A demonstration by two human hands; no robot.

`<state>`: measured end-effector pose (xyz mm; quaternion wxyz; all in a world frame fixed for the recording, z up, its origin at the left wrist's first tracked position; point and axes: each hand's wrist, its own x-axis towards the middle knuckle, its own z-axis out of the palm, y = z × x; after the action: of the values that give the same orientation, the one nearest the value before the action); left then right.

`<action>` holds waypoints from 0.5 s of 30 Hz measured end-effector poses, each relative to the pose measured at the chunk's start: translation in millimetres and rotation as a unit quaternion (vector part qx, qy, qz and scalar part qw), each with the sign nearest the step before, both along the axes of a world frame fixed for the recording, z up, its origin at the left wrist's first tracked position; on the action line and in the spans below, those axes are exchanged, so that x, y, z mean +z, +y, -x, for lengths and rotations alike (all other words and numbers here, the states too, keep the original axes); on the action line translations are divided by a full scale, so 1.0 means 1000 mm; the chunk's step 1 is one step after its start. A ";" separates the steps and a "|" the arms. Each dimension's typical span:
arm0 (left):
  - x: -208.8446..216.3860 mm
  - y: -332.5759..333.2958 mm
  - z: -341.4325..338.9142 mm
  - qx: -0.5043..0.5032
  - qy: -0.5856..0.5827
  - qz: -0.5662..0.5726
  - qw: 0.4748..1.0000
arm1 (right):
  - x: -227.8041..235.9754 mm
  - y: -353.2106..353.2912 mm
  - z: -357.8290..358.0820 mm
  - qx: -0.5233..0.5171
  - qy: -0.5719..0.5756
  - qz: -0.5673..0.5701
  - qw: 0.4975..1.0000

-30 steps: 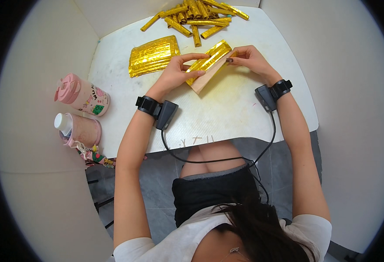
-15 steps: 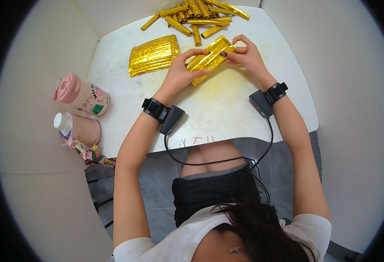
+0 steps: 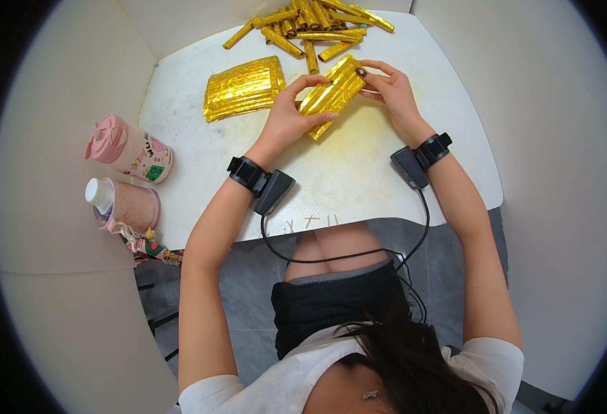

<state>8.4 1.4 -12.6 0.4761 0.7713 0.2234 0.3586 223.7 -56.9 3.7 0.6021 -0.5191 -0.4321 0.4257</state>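
Observation:
Between my hands is a gold foil sheet (image 3: 332,98), creased lengthwise and slanting up to the right over the table. My left hand (image 3: 291,114) grips its lower left part, thumb at the near edge and fingers at the far edge. At the upper right end, my right hand (image 3: 390,90) pinches the foil between thumb and fingers. A stack of flat gold foil sheets (image 3: 243,88) lies left of the held one. Beyond it is a heap of narrow gold foil tubes (image 3: 310,31).
On the left edge of the white table (image 3: 200,186) stand a pink lidded cup (image 3: 134,150) and a pink holder (image 3: 136,205) with a white-capped bottle (image 3: 98,193). Light walls rise around the table. Black cables (image 3: 331,259) run from both wrist devices across my lap.
The foil's right side now looks flatter and the piece narrower. My right thumb and fingers have shifted on the upper right end; my left hand still holds its part.

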 end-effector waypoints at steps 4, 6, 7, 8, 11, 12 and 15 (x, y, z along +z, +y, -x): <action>0.003 -0.009 0.000 -0.048 0.011 0.068 0.996 | -0.001 -0.001 -0.001 0.025 0.019 0.032 0.999; 0.003 -0.011 -0.001 -0.075 0.007 0.078 0.994 | -0.001 -0.002 0.000 0.032 0.021 0.036 0.999; 0.002 -0.012 -0.003 -0.069 0.002 0.038 0.997 | 0.002 -0.003 0.002 0.030 -0.013 0.029 0.999; 0.002 -0.013 -0.003 -0.063 -0.004 -0.002 0.998 | 0.004 -0.003 0.004 0.027 -0.048 0.022 0.998; 0.010 -0.017 -0.005 0.000 -0.067 0.225 0.972 | 0.006 -0.005 0.003 0.074 -0.102 -0.035 0.991; 0.012 -0.017 -0.005 0.001 -0.067 0.225 0.972 | 0.005 -0.004 0.003 0.074 -0.102 -0.035 0.991; 0.014 -0.017 -0.003 -0.004 -0.088 0.254 0.963 | 0.001 -0.003 0.006 0.103 -0.122 -0.060 0.985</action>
<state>11.7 -16.1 1.7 0.6755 0.5917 0.2611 0.3542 217.7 -60.3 4.5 0.5274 -0.4827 -0.5787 0.3923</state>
